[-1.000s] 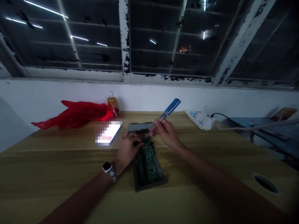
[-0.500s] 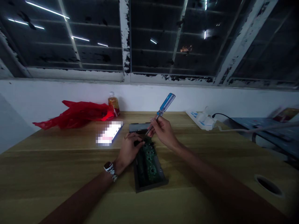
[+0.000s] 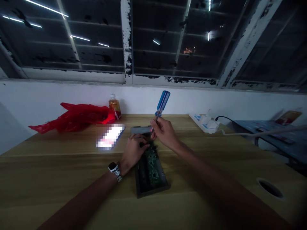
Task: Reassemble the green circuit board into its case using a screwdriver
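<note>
A dark, open-topped case [image 3: 153,192] lies lengthwise on the wooden table, with a green circuit board [image 3: 153,166] inside. My right hand [image 3: 163,130] grips a screwdriver [image 3: 163,102] by its metal shaft, the blue striped handle pointing up. Its tip reaches down to the far end of the board, where my fingers partly hide it. My left hand [image 3: 135,148], with a watch on the wrist, rests over the far left edge of the case. Its thumb and fingers are pinched close to the tip; what they hold there is too dark to make out. Behind them sits a grey panel [image 3: 141,129].
A lit phone [image 3: 110,136] lies left of the case. Further back are a red plastic bag [image 3: 81,116] and a bottle [image 3: 114,105] against the wall. At right are a white power strip [image 3: 203,124] with a cable and a round table hole [image 3: 271,187].
The screwdriver has swung more upright, its handle moving left. My right hand has shifted slightly left with it, while my left hand stays at the case's far end.
</note>
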`<state>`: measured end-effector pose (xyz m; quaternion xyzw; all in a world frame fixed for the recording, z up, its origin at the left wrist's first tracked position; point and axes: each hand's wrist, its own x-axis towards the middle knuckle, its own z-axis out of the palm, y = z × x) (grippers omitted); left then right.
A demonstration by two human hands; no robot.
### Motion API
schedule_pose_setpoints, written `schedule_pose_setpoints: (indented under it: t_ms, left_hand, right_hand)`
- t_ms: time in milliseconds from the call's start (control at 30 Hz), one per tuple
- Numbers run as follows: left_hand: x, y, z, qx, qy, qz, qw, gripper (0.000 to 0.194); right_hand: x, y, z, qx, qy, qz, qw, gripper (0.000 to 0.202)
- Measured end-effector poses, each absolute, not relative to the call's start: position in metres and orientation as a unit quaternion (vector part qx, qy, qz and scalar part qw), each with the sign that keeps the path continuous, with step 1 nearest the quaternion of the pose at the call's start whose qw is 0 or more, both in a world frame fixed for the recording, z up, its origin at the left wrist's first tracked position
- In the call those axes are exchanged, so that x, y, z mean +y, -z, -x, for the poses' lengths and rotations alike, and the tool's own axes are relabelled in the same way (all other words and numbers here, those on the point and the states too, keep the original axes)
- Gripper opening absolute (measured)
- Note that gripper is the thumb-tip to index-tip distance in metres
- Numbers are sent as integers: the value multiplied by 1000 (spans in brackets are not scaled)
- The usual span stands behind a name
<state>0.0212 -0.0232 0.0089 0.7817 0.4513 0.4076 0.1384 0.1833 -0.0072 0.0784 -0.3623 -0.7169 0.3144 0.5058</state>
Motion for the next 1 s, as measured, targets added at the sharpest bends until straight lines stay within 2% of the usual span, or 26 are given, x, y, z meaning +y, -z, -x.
schedule_pose_setpoints:
  t_ms: [300,600,1000]
  left_hand:
    - [1,-41,-31,385,-395,-815,175,3]
    - [4,-13,-26,402,-404,-798,196,9]
    - [2,-2,-27,427,-413,-789,156,12]
  right_hand:
    - [4,-78,-198,-742,-233,384,498,37]
    - [12,-55,-191,-763,-222,395,461,30]
    - [13,-58,-186,-783,-161,411,437,24]
